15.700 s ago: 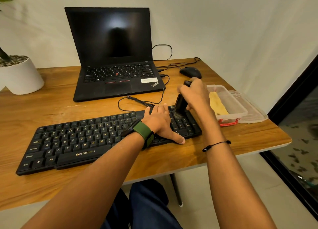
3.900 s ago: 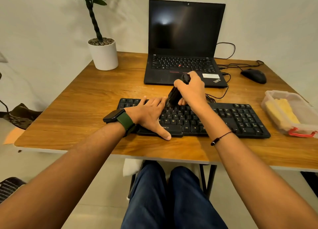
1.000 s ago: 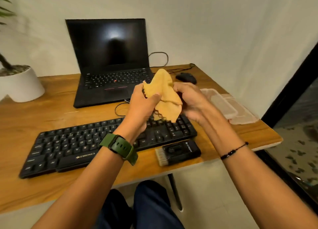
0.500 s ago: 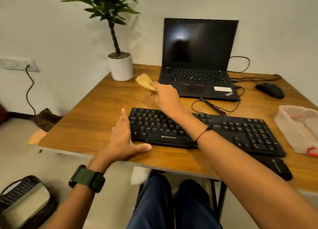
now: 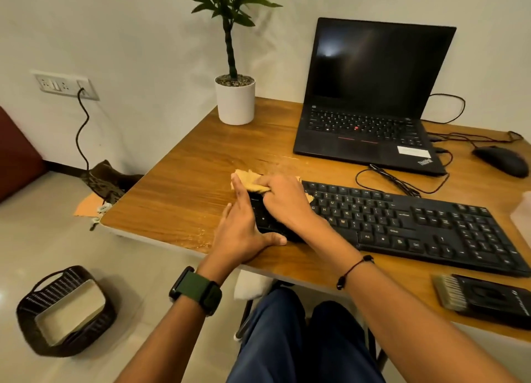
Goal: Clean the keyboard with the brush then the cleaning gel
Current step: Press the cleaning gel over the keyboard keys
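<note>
A black keyboard (image 5: pixel 402 224) lies across the wooden desk (image 5: pixel 186 187). My right hand (image 5: pixel 283 198) presses the yellow cleaning gel (image 5: pixel 250 180) flat onto the keyboard's left end, fingers spread over it. My left hand (image 5: pixel 244 227) rests against the keyboard's left edge with straight fingers, thumb along the front. The black brush (image 5: pixel 482 299) with pale bristles lies on the desk at the front right, in nobody's grip.
An open black laptop (image 5: pixel 370 103) stands behind the keyboard, with cables and a black mouse (image 5: pixel 502 159) to its right. A white plant pot (image 5: pixel 235 99) sits at the back left corner. A dark basket (image 5: pixel 63 313) stands on the floor at left.
My right hand has brought the gel down from above the desk onto the keyboard's left end. My left hand has moved in against the keyboard's left edge.
</note>
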